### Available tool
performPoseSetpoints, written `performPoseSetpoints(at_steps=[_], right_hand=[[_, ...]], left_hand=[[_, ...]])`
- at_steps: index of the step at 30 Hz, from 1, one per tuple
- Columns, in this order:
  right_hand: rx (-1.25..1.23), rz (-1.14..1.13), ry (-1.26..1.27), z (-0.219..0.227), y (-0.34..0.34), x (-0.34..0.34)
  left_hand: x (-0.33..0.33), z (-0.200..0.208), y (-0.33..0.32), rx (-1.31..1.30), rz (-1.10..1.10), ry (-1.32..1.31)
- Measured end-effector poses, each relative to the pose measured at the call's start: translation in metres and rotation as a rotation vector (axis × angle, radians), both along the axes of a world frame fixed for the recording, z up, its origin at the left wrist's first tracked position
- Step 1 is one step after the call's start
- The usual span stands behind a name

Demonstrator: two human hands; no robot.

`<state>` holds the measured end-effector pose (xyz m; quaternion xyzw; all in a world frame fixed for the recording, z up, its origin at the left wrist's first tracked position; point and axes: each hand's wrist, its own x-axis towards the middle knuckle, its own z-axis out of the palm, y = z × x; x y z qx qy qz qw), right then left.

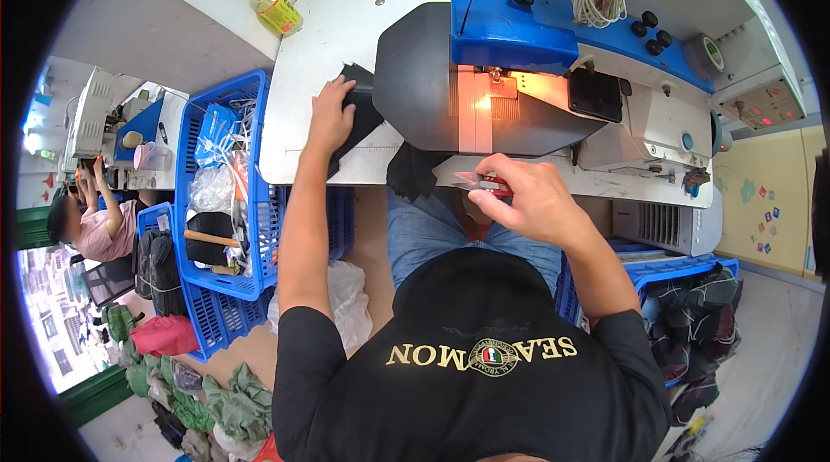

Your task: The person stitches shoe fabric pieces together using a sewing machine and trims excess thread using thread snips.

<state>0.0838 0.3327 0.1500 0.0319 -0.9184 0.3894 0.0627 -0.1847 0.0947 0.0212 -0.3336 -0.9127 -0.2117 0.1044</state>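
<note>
My left hand (330, 116) lies with its fingers stretched out on a black fabric piece (356, 123) at the left of the sewing table. More black fabric (412, 172) hangs over the table's front edge. Close to that edge, my right hand (532, 194) is closed around red-handled thread snips (491, 186), their blades pointing left. Just beyond is the blue and white sewing machine (514, 17), its needle area lit by a warm lamp. A dark grey plate (415, 82) surrounds the machine bed.
A phone (595, 95) rests on the machine. At the table's far left stands a yellow-capped bottle (277, 11). Blue crates (183, 203) full of plastic bags and tools flank me on the left, with another crate (683, 270) of dark pieces on the right. A co-worker (99, 220) sits far left.
</note>
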Motion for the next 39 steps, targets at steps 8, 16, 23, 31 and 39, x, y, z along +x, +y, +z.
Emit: performPoseSetpoints(at_steps=[8, 16, 23, 31, 39], right_hand=[[0.153, -0.004, -0.230, -0.036, 0.000, -0.002], [0.161, 0.006, -0.282, -0.043, -0.001, 0.003], [0.100, -0.003, -0.274, -0.049, -0.004, -0.004], [-0.301, -0.052, 0.007, -0.104, -0.020, -0.027], [-0.430, -0.146, -0.068, -0.117, -0.022, -0.030]], left_hand=[[0.054, 0.006, 0.054, 0.446, -0.223, -0.353], [0.062, -0.006, 0.061, 0.790, -0.182, -0.613], [0.071, -0.013, 0.065, 1.057, -0.133, -0.885], [0.087, -0.002, 0.081, 1.142, -0.121, -0.797], [0.086, -0.006, 0.085, 1.055, -0.081, -0.711]])
